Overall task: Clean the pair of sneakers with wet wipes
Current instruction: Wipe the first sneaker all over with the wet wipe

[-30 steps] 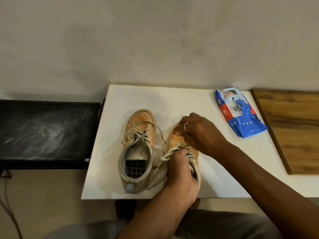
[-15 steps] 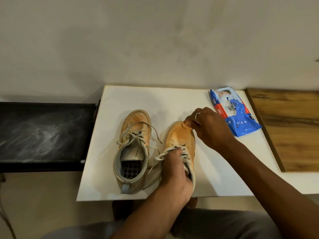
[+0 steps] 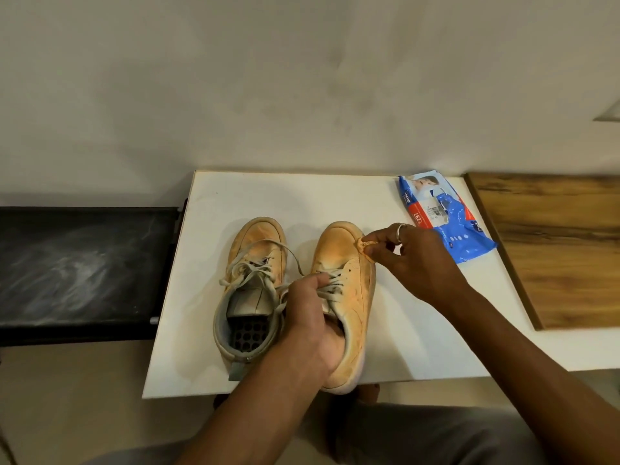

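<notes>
Item 1, held sneaker [image 3: 339, 253]: tan, orange-stained, toe pointing away from the person, resting on the white table [image 3: 235, 196] with its heel at the near edge.
Item 2, left hand [image 3: 312, 327]: fingers curled round the held sneaker at its laces and opening, gripping it firmly.
Item 3, right hand [image 3: 416, 260]: fingertips pinching a small crumpled wipe [image 3: 365, 245], the other fingers loosely bent; a ring [image 3: 399, 229] on one finger.
Item 4, wipe: stained orange, pressed to the outer side of the held sneaker's toe.
Item 5, loose sneaker [image 3: 258, 250]: same colour, just beside the held one on the person's left, laces slack, opening facing up, untouched by either hand.
Item 6, wet wipes pack [image 3: 469, 243]: blue, lying flat near the table's far right corner, partly behind the right hand.
Item 7, surroundings: black bench [image 3: 77, 270] left of the table, wooden board [image 3: 553, 250] on the right, a plain wall behind
</notes>
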### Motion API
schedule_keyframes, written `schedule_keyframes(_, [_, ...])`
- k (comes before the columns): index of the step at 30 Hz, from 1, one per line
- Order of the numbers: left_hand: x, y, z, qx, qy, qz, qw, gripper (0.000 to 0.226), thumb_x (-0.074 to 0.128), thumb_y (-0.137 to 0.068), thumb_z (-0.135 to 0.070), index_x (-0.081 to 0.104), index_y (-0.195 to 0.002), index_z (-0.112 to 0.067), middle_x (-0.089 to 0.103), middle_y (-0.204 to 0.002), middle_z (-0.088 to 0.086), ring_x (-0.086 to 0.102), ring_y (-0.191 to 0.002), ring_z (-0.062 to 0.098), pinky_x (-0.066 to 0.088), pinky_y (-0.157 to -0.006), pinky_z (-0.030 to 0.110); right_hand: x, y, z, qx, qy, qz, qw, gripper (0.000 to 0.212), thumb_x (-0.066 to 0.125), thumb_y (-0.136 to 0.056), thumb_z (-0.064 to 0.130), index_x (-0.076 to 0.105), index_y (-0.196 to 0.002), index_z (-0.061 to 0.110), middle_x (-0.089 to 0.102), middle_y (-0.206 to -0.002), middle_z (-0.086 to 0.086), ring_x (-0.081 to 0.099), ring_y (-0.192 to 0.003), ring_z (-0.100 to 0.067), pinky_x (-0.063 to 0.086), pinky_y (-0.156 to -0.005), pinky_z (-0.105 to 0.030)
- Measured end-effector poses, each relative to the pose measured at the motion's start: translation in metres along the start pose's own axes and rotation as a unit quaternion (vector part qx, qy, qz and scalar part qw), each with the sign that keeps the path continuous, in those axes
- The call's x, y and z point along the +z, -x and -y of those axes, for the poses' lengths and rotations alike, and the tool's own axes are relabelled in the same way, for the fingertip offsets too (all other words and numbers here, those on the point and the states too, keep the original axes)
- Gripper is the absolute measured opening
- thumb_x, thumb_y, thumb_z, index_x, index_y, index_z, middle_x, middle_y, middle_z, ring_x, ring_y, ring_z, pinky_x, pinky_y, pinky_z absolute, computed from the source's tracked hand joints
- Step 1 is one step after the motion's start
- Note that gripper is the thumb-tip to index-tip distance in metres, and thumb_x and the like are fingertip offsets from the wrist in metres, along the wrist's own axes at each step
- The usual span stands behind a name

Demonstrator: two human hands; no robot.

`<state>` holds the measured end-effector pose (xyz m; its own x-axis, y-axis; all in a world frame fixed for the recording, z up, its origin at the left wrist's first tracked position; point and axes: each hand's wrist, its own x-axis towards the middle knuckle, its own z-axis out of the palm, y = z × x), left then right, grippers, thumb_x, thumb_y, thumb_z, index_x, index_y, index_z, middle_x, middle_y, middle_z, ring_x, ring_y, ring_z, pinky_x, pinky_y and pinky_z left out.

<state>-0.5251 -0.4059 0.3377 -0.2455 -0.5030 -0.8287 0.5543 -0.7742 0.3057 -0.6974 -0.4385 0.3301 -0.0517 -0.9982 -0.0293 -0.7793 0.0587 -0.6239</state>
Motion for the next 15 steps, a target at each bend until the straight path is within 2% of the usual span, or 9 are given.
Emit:
schedule_keyframes(3, [0.001, 0.004, -0.002, -0.029, -0.062, 0.021, 0.997, 0.035, 0.06, -0.082, -0.028, 0.067, -0.107, -0.003, 0.071, -0.1, 0.022, 0.065, -0.098, 0.037, 0.05, -0.091, 0.044, 0.004, -0.002, -0.006, 0.035, 0.019, 0.027, 0.999, 0.025, 0.068, -0.089, 0.03, 0.071, -0.112, 0.02, 0.065, -0.094, 0.01, 0.058, -0.08, -0.004, 0.038, -0.062, -0.006])
schedule_keyframes(7, [0.001, 0.005, 0.0, -0.057, -0.166, 0.047, 0.983, 0.032, 0.066, -0.082, -0.023, 0.063, -0.11, -0.009, 0.071, -0.104, 0.016, 0.066, -0.098, 0.032, 0.054, -0.084, 0.039, 0.01, -0.001, -0.016, 0.066, 0.024, 0.074, 0.995, 0.022, 0.068, -0.089, 0.03, 0.072, -0.107, 0.019, 0.068, -0.097, 0.005, 0.063, -0.089, -0.012, 0.047, -0.071, -0.015])
schedule_keyframes(9, [-0.001, 0.003, 0.0, -0.048, -0.215, 0.054, 0.974, 0.038, 0.069, -0.077, -0.013, 0.063, -0.114, -0.008, 0.071, -0.106, 0.015, 0.066, -0.099, 0.032, 0.054, -0.087, 0.041, 0.01, 0.0, -0.017, 0.067, 0.024, 0.08, 0.994, 0.02, 0.068, -0.089, 0.031, 0.072, -0.105, 0.02, 0.068, -0.094, 0.005, 0.062, -0.086, -0.01, 0.047, -0.07, -0.015])
schedule_keyframes(11, [-0.001, 0.002, 0.003, -0.035, -0.287, 0.04, 0.956, 0.052, 0.074, -0.067, -0.015, 0.061, -0.118, -0.011, 0.068, -0.11, 0.012, 0.064, -0.102, 0.031, 0.051, -0.093, 0.044, 0.011, 0.0, -0.017, 0.068, 0.019, 0.077, 0.995, 0.019, 0.068, -0.089, 0.03, 0.072, -0.104, 0.02, 0.068, -0.092, 0.005, 0.062, -0.084, -0.009, 0.051, -0.073, -0.018])
schedule_keyframes(13, [0.0, 0.006, 0.008, 0.002, -0.412, 0.018, 0.911, 0.066, 0.077, -0.063, -0.027, 0.056, -0.124, -0.016, 0.062, -0.12, 0.005, 0.058, -0.107, 0.026, 0.047, -0.096, 0.04, 0.015, -0.001, -0.017, 0.065, 0.024, 0.071, 0.995, 0.02, 0.068, -0.089, 0.03, 0.072, -0.105, 0.02, 0.069, -0.093, 0.005, 0.063, -0.085, -0.011, 0.055, -0.08, -0.027])
schedule_keyframes(15, [0.003, 0.014, 0.015, 0.045, -0.562, -0.017, 0.826, 0.066, 0.072, -0.074, -0.037, 0.046, -0.133, -0.02, 0.052, -0.13, 0.001, 0.05, -0.111, 0.02, 0.041, -0.092, 0.031, 0.018, -0.001, -0.016, 0.059, 0.037, 0.071, 0.995, 0.021, 0.068, -0.089, 0.03, 0.072, -0.107, 0.019, 0.069, -0.094, 0.004, 0.062, -0.085, -0.013, 0.056, -0.084, -0.032])
